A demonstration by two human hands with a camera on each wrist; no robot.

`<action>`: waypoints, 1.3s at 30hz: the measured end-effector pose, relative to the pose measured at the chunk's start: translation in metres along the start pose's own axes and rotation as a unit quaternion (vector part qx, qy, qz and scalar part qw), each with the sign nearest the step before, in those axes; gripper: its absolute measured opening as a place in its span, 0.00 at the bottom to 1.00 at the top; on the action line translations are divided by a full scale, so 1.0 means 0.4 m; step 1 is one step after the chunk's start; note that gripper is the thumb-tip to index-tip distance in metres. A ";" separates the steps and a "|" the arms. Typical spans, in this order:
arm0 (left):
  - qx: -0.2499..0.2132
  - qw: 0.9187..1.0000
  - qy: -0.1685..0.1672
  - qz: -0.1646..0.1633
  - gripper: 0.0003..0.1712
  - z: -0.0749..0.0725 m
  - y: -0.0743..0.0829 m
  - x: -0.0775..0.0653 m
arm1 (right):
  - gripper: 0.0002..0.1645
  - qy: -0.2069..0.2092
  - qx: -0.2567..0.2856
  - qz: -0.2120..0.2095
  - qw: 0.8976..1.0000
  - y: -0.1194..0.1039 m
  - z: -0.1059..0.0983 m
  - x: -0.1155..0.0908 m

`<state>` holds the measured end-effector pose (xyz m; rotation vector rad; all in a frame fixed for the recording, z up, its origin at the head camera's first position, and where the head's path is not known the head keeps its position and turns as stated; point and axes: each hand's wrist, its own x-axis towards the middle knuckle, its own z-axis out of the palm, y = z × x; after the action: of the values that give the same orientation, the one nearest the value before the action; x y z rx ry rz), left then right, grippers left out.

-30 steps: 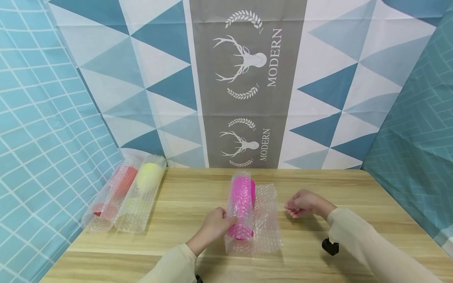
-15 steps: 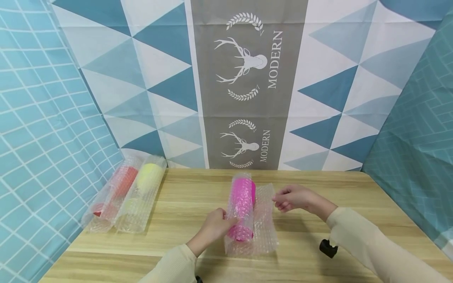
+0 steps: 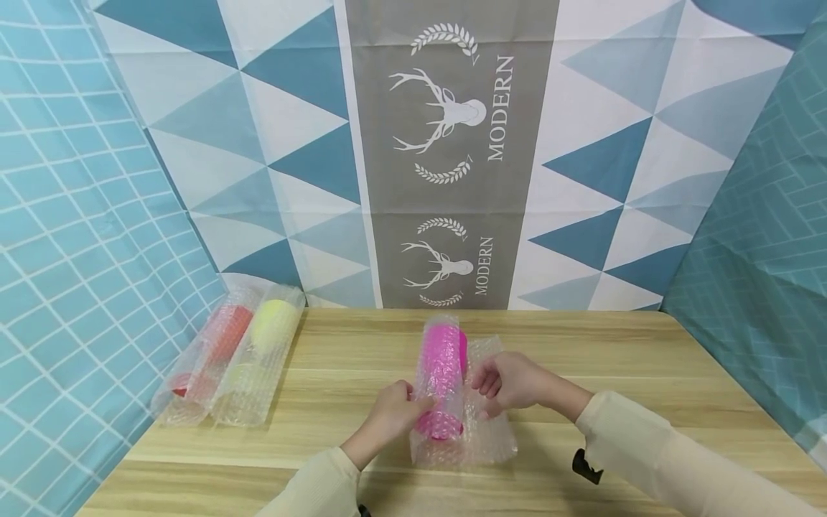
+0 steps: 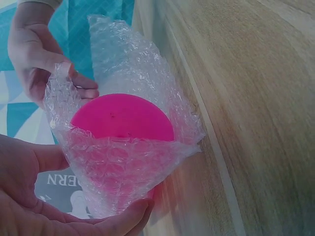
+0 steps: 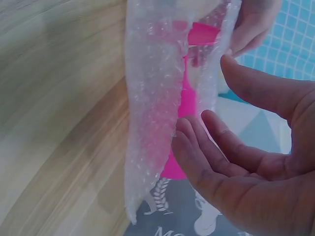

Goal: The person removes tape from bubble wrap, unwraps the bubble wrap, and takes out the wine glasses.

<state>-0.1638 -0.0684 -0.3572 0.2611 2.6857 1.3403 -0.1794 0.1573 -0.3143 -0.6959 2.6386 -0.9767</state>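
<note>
A pink stemmed goblet lies on its side, partly rolled in clear bubble wrap. Its round foot shows at the near end of the roll in the left wrist view. My left hand grips the rolled part from the left, thumb on top and fingers around the side. To the right, a loose flap of wrap spreads out. Over this flap is my right hand, its fingers loosely bent and the thumb apart. In the right wrist view its fingertips are right at the wrap.
At the far left of the wooden table lie two more bubble-wrapped goblets, one red and one yellow, side by side. Patterned cloth hangs behind the table's back edge, with blue tiled cloth on the left.
My right hand has moved left from the table beyond the wrap to over the loose flap, close to the goblet. The left hand keeps its hold in the same place.
</note>
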 end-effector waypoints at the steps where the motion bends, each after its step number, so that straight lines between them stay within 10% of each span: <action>1: 0.001 1.000 0.000 -0.002 0.27 0.000 0.001 0.001 | 0.19 0.001 -0.003 0.005 1.000 0.003 0.001 -0.002; 14: 0.003 1.000 -0.002 -0.014 0.27 0.010 -0.002 -0.004 | 0.21 0.016 -0.010 0.041 0.999 0.091 0.055 -0.035; 28: -0.003 1.000 0.003 -0.015 0.32 0.006 0.003 0.003 | 0.24 0.043 -0.055 -0.010 0.998 0.128 0.084 -0.037; 39: 0.081 0.985 0.066 0.134 0.45 0.013 0.004 0.031 | 0.29 0.085 -0.186 0.022 0.979 0.101 0.114 -0.021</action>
<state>-0.1745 -0.0607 -0.3595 0.5908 2.9612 1.2425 -0.1689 0.1635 -0.3747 -0.6497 3.0126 -0.5548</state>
